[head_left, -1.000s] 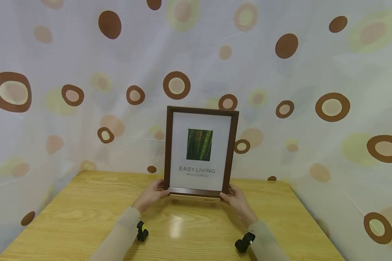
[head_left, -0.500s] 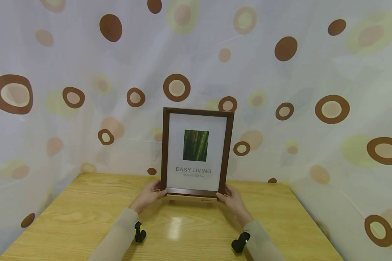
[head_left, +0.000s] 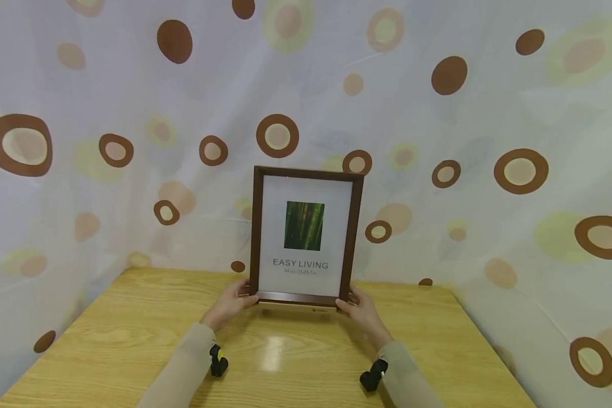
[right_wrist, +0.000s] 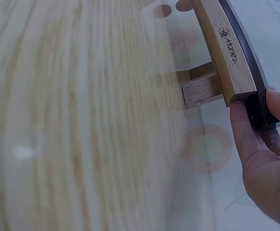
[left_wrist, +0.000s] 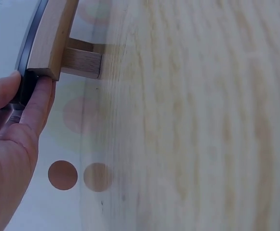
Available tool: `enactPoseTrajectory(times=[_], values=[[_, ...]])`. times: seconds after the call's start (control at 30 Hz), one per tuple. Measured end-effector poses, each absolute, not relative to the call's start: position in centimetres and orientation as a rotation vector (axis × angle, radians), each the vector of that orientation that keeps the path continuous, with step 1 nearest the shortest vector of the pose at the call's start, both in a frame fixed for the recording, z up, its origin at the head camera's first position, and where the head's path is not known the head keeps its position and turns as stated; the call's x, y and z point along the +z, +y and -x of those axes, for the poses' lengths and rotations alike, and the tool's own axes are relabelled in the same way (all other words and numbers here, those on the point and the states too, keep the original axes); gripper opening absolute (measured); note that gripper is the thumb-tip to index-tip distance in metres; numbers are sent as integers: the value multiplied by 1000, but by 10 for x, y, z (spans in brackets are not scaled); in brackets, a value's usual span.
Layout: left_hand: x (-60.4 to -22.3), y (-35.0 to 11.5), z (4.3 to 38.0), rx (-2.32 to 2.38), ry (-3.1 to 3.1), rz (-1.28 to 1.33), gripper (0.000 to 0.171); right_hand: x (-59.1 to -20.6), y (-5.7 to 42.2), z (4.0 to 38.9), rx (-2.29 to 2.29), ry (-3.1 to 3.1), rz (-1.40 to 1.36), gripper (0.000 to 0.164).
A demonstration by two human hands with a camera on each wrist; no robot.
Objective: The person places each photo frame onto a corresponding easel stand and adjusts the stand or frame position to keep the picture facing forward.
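Note:
A dark brown picture frame [head_left: 306, 283] stands upright, leaning slightly, near the back of the table in the head view. Its white insert carries a green picture and the words "EASY LIVING". Below it runs a light wooden stand bar [right_wrist: 229, 53] marked "Manes", with short wooden feet [left_wrist: 82, 62] beneath. My left hand [head_left: 228, 306] grips the lower left corner, thumb in front and fingers behind. At the lower right corner, my right hand [head_left: 363, 314] holds on the same way. Each wrist view shows a finger touching the end of the bar. The frame's back is hidden.
The wood-grain table [head_left: 127, 340] reaches back to a pale sheet [head_left: 224, 85] printed with brown rings and dots. This sheet also closes in both sides. A black wrist camera [head_left: 218, 361] sits on the left wrist and another [head_left: 374, 375] on the right.
Both hands have shifted the picture frame slightly to the left, mostly in the first half second. Since then it has hardly moved. The grip at both corners stays the same.

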State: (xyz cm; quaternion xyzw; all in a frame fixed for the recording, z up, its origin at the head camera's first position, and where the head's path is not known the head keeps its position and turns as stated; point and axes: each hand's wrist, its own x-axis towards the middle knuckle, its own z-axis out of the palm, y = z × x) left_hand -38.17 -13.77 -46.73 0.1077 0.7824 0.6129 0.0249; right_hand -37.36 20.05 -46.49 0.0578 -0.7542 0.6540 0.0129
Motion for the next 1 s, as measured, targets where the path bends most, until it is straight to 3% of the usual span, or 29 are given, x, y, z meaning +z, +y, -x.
enactPoseTrajectory(times=[0.6, 0.73, 0.9, 1.0], values=[[-465, -139, 380, 1914, 2386, -375, 58, -465, 203, 375, 2088, -2318, -218, 54], [-465, -141, 375, 1811, 2486, -370, 62, -464, 208, 373, 1942, -2449, -271, 57], [-458, -143, 365, 1600, 2668, -400, 65, -461, 224, 365, 1598, -2668, -311, 72], [-451, -145, 359, 1495, 2766, -430, 65, -457, 233, 360, 1559, -2689, -388, 70]])
